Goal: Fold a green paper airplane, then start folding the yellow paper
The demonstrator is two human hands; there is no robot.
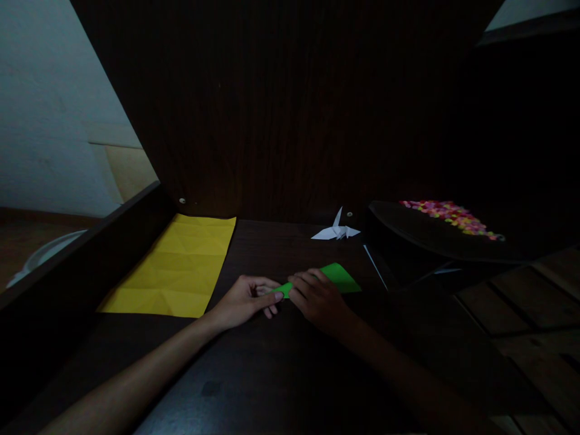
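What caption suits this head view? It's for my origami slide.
Both hands, left hand and right hand, press a folded green paper sheet on a dark wooden table.

Bare dark wooden desk [281, 374] lies open at lower centre, hemmed by a creased yellow paper sheet [176, 266] at left, a white paper crane [336, 231] and a dark tray of coloured beads [435, 232] at right.
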